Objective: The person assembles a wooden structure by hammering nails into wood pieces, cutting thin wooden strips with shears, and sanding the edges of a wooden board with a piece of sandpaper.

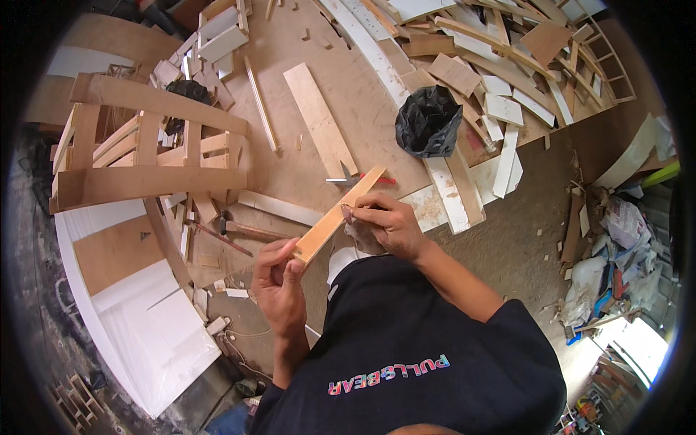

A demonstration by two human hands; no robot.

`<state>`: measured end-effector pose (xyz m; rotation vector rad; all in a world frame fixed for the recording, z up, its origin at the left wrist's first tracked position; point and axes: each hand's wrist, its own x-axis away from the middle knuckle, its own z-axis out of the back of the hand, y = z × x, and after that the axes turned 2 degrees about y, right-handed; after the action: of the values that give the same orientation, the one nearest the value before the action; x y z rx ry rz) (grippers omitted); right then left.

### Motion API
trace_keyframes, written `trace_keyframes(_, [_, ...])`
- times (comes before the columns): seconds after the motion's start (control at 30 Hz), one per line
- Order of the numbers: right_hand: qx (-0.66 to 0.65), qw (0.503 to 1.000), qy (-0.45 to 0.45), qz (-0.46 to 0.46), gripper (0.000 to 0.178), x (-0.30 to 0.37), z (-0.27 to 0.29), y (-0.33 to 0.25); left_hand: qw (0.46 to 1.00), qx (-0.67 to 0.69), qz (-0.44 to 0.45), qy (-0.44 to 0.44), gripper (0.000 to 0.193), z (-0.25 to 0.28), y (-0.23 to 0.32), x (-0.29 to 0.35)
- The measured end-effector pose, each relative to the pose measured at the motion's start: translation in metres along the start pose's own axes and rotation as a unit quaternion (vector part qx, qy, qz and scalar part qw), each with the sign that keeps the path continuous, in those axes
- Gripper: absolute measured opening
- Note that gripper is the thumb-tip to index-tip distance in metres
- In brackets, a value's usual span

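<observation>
A short, flat wooden strip [335, 221] is held at a slant in front of my body, its far end raised toward the table. My left hand [281, 286] grips the near lower end, with the thumb and fingers around the edges. My right hand [394, 225] is pinched at the middle of the strip's right side, fingertips touching it; whatever lies between them is too small to make out. Just beyond the strip, partly hidden by it, a pair of pincers [348, 174] with red handles lies on the table. A hammer [250, 230] with a wooden handle rests left of the strip.
A wide board [319, 116] lies on the worktable [261, 181]. A black plastic bag [429, 122] sits to its right. Wood offcuts [500, 72] are heaped at the far right. A curved wooden frame [152, 138] and a white curved panel [145, 312] stand at left.
</observation>
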<state>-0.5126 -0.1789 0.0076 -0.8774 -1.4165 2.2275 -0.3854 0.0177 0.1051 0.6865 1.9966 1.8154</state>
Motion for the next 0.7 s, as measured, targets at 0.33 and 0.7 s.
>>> trace_keyframes(0.33, [-0.057,0.998,0.002,0.015,0.03,0.006,0.001,0.01,1.0,0.013,-0.006,-0.001,0.021,-0.006,-0.002,0.003])
trace_keyframes(0.7, [-0.078,0.99,0.1,0.061,0.033,0.016,-0.02,0.03,0.999,-0.029,-0.034,0.02,0.021,-0.014,-0.008,0.004])
